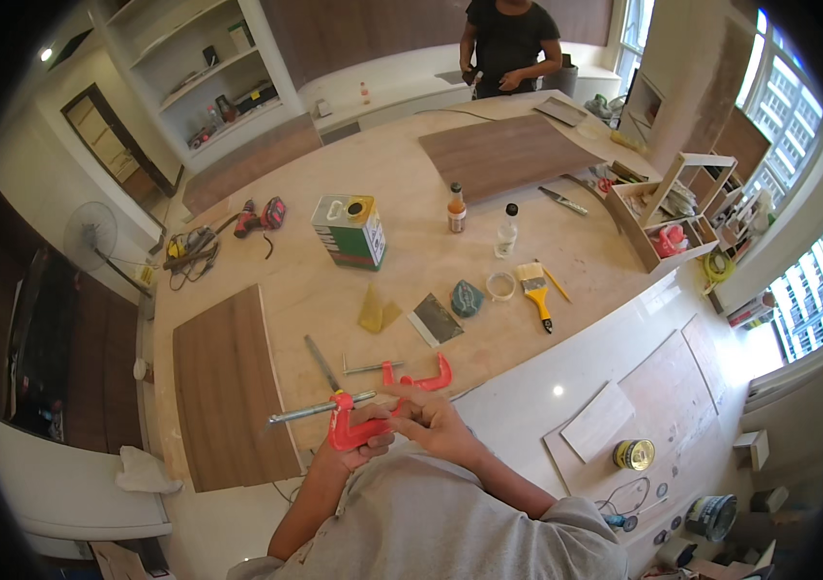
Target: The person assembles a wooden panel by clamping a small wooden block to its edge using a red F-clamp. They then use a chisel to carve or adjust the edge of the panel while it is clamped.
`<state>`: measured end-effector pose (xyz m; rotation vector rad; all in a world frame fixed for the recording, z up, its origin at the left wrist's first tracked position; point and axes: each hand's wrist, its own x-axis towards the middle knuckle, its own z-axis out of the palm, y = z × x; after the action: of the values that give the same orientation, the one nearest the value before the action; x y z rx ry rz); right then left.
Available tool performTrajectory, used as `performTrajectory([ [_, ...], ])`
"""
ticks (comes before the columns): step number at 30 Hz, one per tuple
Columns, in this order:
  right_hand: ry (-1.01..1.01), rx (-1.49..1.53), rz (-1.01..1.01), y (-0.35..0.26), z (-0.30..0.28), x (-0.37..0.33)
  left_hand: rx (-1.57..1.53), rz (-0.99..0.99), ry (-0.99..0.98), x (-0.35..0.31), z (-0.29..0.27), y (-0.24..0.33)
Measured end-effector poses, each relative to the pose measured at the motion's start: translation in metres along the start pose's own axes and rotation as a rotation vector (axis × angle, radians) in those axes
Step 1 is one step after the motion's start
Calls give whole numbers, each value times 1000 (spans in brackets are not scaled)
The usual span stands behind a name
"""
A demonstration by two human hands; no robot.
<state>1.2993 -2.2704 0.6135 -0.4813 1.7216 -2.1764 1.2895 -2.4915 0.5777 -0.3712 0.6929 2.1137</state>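
Observation:
A red C-clamp (344, 432) with a long steel screw is held close to my body, above the near table edge. My left hand (366, 452) is wrapped round its frame from below. The fingers of my right hand (436, 425) are bent and pressed together at the clamp's right end; the fingertips are partly hidden. A second red C-clamp (442, 375) lies on the table just beyond my hands. A flat tool with a grey blade and yellow handle (321, 362) rests behind the held clamp.
On the wooden table (266, 253) are a metal can (349, 237), bottles (505, 235), a paintbrush (534, 293), a sandpaper piece (437, 320), a red drill (262, 217) and brown boards (230, 391). A person (511, 46) stands at the far side. A tool box (663, 227) sits right.

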Motion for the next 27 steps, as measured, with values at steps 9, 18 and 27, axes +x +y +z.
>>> performTrajectory([
  [9,-204,548,249,19,-21,4,157,5,16,5,19,7],
  [18,-116,556,277,8,-22,12,115,-31,129,9,7,6],
  [27,-161,421,322,14,-27,16,158,0,153,17,19,-1],
])
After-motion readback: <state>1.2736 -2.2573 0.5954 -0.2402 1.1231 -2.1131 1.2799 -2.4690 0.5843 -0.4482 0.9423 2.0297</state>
